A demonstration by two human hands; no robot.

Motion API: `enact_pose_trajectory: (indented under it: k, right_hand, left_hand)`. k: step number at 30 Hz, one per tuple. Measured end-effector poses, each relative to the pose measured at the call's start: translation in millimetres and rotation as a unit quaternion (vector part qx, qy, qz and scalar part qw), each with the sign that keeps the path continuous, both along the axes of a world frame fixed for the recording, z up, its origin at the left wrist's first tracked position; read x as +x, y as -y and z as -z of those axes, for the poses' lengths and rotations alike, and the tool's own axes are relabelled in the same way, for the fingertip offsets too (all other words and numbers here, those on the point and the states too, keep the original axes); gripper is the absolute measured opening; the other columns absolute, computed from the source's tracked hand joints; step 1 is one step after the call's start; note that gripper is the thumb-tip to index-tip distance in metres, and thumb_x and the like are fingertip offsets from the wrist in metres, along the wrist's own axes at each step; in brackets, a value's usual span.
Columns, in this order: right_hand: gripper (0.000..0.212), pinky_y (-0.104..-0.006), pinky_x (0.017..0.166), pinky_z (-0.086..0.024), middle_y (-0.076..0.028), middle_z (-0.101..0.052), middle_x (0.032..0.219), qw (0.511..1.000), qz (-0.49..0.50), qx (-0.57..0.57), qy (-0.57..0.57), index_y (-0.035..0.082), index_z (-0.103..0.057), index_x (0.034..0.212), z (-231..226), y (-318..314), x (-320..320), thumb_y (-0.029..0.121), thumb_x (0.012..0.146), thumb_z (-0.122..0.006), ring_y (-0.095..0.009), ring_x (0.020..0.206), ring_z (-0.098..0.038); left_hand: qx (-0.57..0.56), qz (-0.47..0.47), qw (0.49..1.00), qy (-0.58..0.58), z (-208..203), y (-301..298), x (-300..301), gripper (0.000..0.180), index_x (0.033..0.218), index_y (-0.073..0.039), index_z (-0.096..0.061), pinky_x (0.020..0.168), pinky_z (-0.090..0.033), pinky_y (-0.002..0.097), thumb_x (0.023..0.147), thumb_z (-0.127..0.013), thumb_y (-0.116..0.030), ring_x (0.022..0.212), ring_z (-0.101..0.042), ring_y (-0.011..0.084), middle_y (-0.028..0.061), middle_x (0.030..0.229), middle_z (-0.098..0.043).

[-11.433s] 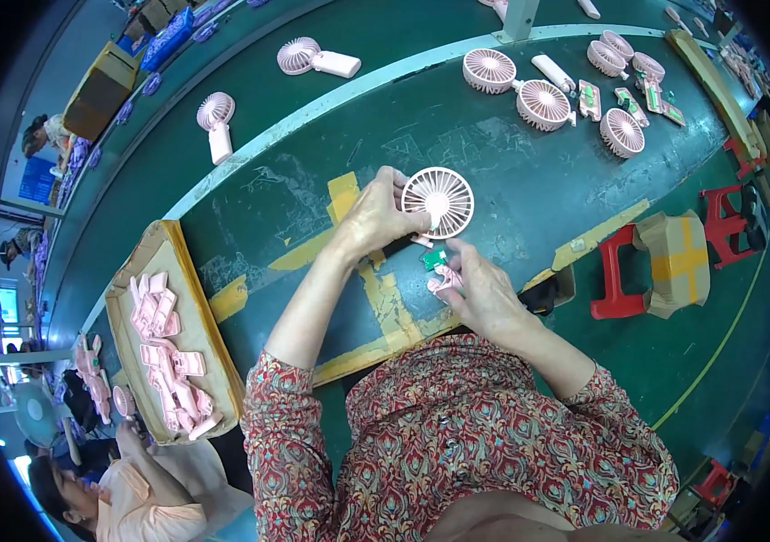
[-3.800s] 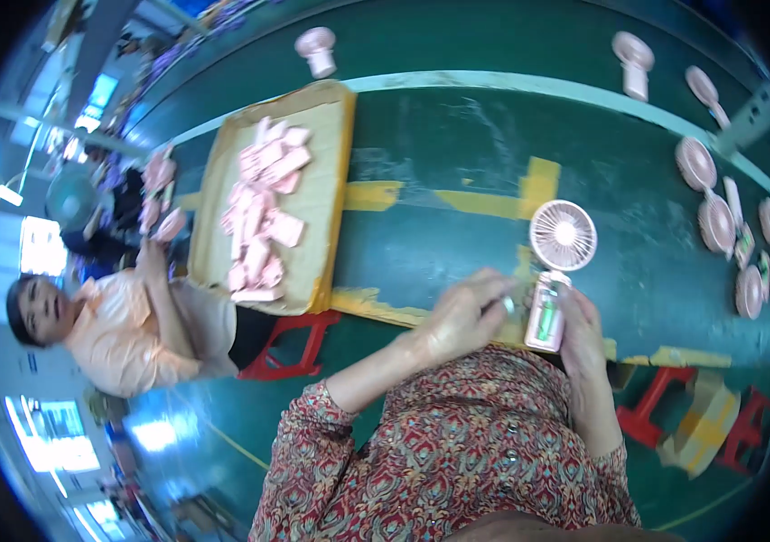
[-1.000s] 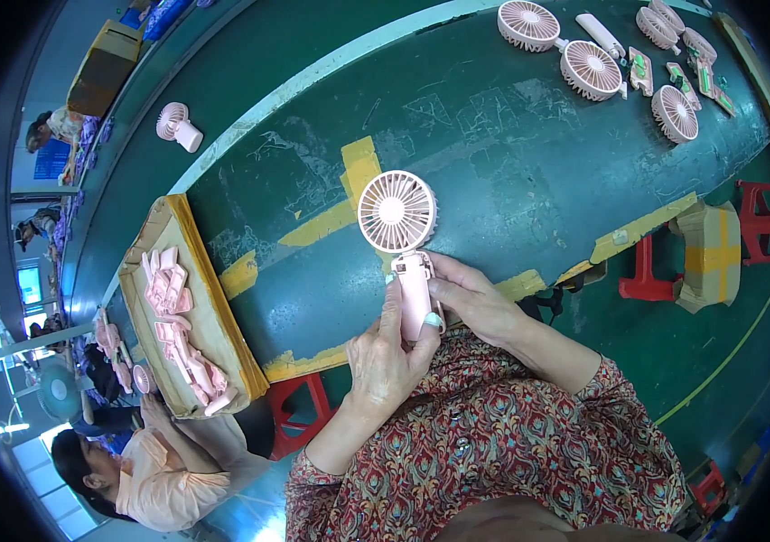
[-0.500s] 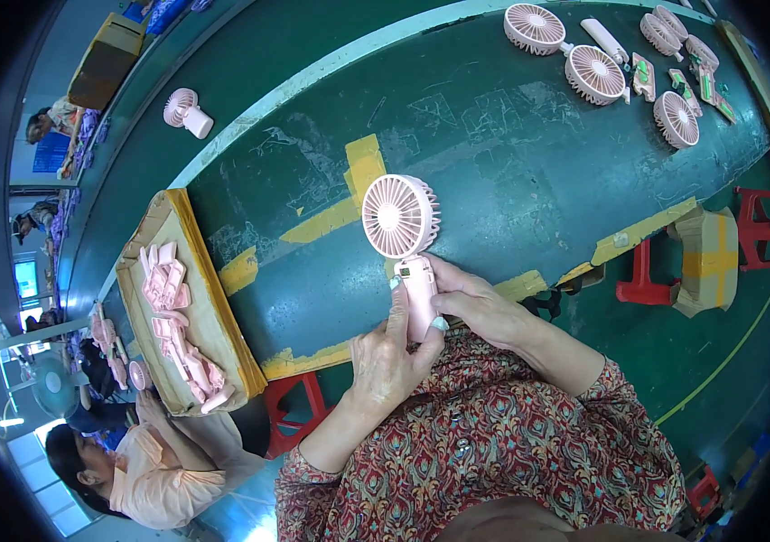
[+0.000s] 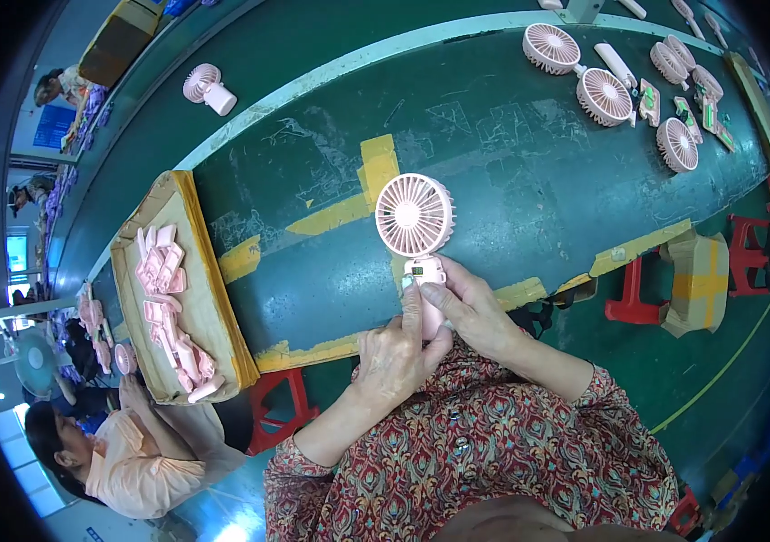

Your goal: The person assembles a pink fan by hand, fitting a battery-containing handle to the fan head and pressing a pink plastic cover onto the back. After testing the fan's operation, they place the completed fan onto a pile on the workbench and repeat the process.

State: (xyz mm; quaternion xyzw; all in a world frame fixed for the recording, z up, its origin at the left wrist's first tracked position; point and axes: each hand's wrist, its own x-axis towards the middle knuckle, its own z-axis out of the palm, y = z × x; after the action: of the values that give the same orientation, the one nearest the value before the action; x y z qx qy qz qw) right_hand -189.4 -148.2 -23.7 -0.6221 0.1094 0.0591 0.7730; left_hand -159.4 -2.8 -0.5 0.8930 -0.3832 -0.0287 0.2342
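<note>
A pink handheld fan (image 5: 414, 215) stands out over the near edge of the green table, its round grille facing up. My right hand (image 5: 484, 316) is closed round the handle from the right, with its thumb lying across the front. From the left, my left hand (image 5: 396, 359) grips the lower handle. Its index finger reaches up the front to just below a small dark window near the neck. Parts of the handle are hidden beneath my fingers.
On the left, a cardboard tray (image 5: 245, 348) holds several pink plastic shells (image 5: 163, 298). Another small fan (image 5: 210, 88) lies beyond the pale rail. Several fan heads (image 5: 603, 95) and green circuit boards (image 5: 648, 101) lie at the far right. A co-worker (image 5: 145, 452) sits at left, near a red stool (image 5: 281, 411).
My right thumb has come over onto the front of the handle. My left thumb has slid lower, while the left index finger stays on the front. The whole view has shifted slightly.
</note>
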Motion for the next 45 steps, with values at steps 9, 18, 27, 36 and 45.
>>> enact_pose_trajectory:
  k: [9, 18, 27, 36, 45]
  right_hand:
    - [0.035, -0.0268, 0.088, -0.045, -0.009, -0.056, 0.114, 0.958, 0.08, 0.272, -0.034, -0.002, -0.042, 0.128, 3.9, 2.7, -2.6, 0.011, 0.096, -0.046, -0.013, 0.102, -0.054]
    - [0.044, -0.0329, 0.094, -0.044, -0.012, -0.055, 0.119, 0.959, 0.063, 0.276, 0.004, 0.0, -0.038, 0.131, -5.1, 9.6, -3.4, 0.014, 0.092, -0.054, -0.018, 0.109, -0.053]
    - [0.042, -0.0347, 0.095, -0.045, -0.016, -0.056, 0.116, 0.955, 0.083, 0.285, 0.026, -0.002, -0.043, 0.124, -17.0, 8.7, -2.4, 0.014, 0.089, -0.059, -0.02, 0.107, -0.056]
    - [0.04, -0.0348, 0.096, -0.044, -0.014, -0.056, 0.12, 0.97, 0.052, 0.237, 0.0, 0.002, -0.043, 0.126, -10.2, 12.5, 15.6, 0.02, 0.093, -0.054, -0.019, 0.108, -0.056]
    - [0.031, -0.0318, 0.076, -0.054, -0.012, -0.062, 0.103, 0.974, 0.09, 0.208, -0.004, 0.003, -0.048, 0.117, -0.7, 60.8, 66.2, 0.016, 0.09, -0.057, -0.02, 0.09, -0.064]
  left_hand:
    - [-0.09, -0.095, 0.963, -0.234, -4.8, 2.1, 5.8, 0.055, 0.118, 0.008, -0.045, 0.053, -0.052, 0.0387, 0.079, -0.068, -0.025, 0.06, -0.065, 0.0304, 0.0198, 0.072, -0.063]
    - [-0.173, -0.052, 0.86, -0.477, 5.4, 5.7, 18.3, 0.041, 0.113, 0.008, -0.045, 0.065, -0.052, 0.0351, 0.088, -0.057, -0.023, 0.07, -0.065, 0.0268, 0.018, 0.085, -0.063]
    - [-0.2, -0.005, 0.923, -0.329, 0.7, 11.4, 12.3, 0.041, 0.114, 0.006, -0.048, 0.062, -0.052, 0.0363, 0.08, -0.059, -0.013, 0.072, -0.067, 0.0325, 0.0213, 0.081, -0.063]
    - [-0.202, -0.065, 0.899, -0.382, 2.7, 20.8, 34.1, 0.029, 0.106, 0.001, -0.055, 0.065, -0.051, 0.0325, 0.083, -0.058, -0.016, 0.074, -0.065, 0.0193, 0.014, 0.081, -0.065]
    - [-0.299, -0.027, 0.842, -0.448, 29.0, 32.1, 49.5, 0.037, 0.118, 0.002, -0.044, 0.055, -0.045, 0.0219, 0.087, -0.058, -0.013, 0.061, -0.054, 0.0089, 0.0048, 0.086, -0.057]
